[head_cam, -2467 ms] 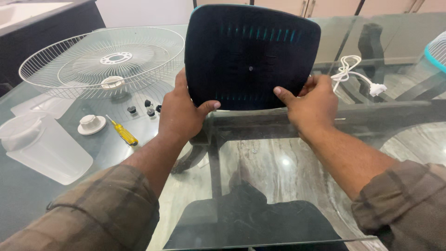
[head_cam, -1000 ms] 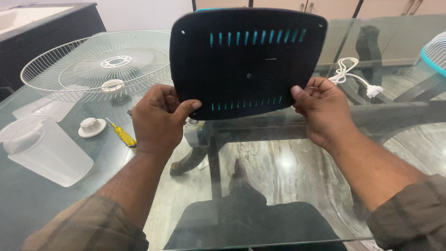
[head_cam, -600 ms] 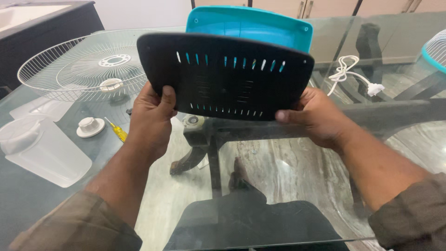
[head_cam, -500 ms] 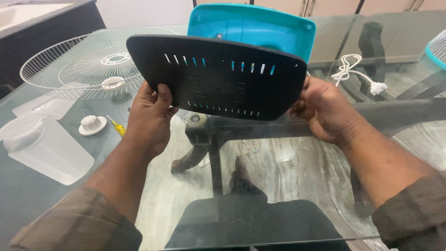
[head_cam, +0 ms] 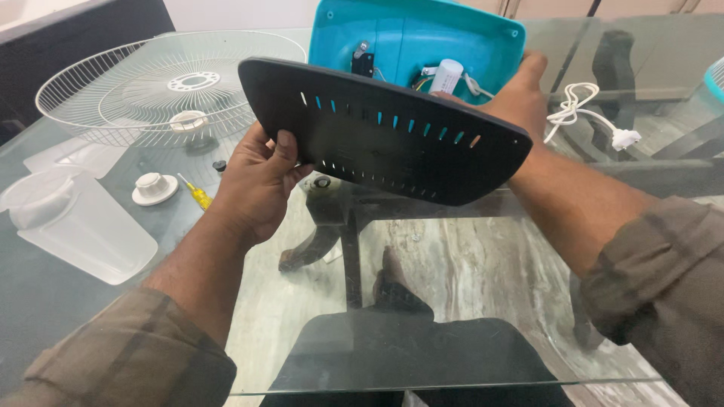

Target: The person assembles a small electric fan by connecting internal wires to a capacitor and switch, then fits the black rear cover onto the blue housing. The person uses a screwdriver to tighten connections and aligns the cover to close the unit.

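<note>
While the black cover (head_cam: 385,139) tilts across the upper middle of the frame, the left hand (head_cam: 256,185) clamps its left edge, thumb on top. Behind it, the right hand (head_cam: 520,94) holds the teal housing (head_cam: 407,38); the cover hides its fingers, so its grip is unclear.

Flat black plastic cover panel (head_cam: 385,136) with two rows of narrow slots tilting above the glass in my left hand (head_cam: 260,185), open turquoise plastic housing (head_cam: 415,41) standing behind it, showing wiring, my right hand (head_cam: 520,94) gripping its edge
</note>
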